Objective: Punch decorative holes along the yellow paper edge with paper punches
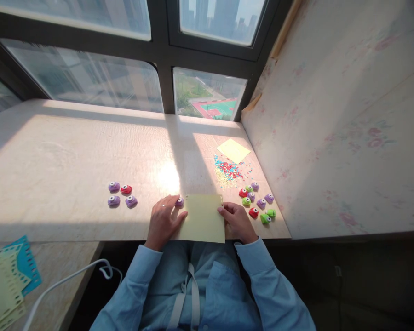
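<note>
A pale yellow sheet of paper [203, 218] lies at the front edge of the sill, with small holes at its upper corners. My right hand [239, 220] pinches the sheet's right edge between thumb and fingers. At the sheet's upper left edge sits a small purple craft punch [179, 202] with a round white button. My left hand [163, 220] curls around this punch, index fingertip against it and thumb near the paper's left edge. The hand partly hides the punch, so I cannot see whether the paper is inside its slot.
Left of my hands stand several punches, purple and one red [126, 189]. More purple, red and green punches [267, 219] cluster at right. Behind them lie colourful paper bits [229, 171] and another yellow sheet [233, 151]. Hole-edged sheets [7, 280] and a white cable [69, 276] are lower left.
</note>
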The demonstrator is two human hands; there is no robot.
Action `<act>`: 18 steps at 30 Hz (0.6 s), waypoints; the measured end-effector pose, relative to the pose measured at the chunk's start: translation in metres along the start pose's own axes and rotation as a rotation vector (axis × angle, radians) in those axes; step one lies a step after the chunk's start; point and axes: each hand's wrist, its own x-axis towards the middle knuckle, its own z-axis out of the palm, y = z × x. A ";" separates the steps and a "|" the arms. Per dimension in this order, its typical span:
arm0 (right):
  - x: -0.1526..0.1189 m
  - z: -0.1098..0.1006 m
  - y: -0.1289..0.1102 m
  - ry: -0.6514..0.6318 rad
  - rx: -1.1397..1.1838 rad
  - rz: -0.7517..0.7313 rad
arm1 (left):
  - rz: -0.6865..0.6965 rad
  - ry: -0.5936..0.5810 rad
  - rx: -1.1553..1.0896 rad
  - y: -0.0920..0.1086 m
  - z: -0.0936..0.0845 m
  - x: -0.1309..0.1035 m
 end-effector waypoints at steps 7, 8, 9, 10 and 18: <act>0.004 0.004 -0.004 0.077 -0.192 0.027 | -0.036 -0.013 -0.078 0.000 -0.002 0.001; 0.005 0.004 -0.004 0.069 -0.188 0.045 | -0.042 -0.015 -0.090 -0.001 -0.002 0.001; 0.006 0.004 -0.004 0.062 -0.186 0.056 | -0.048 -0.013 -0.100 -0.001 -0.002 0.001; 0.007 0.003 -0.004 0.054 -0.186 0.060 | -0.055 -0.006 -0.107 -0.001 -0.002 0.002; 0.015 -0.004 -0.002 0.000 -0.212 0.038 | -0.086 -0.003 -0.132 0.002 -0.003 0.004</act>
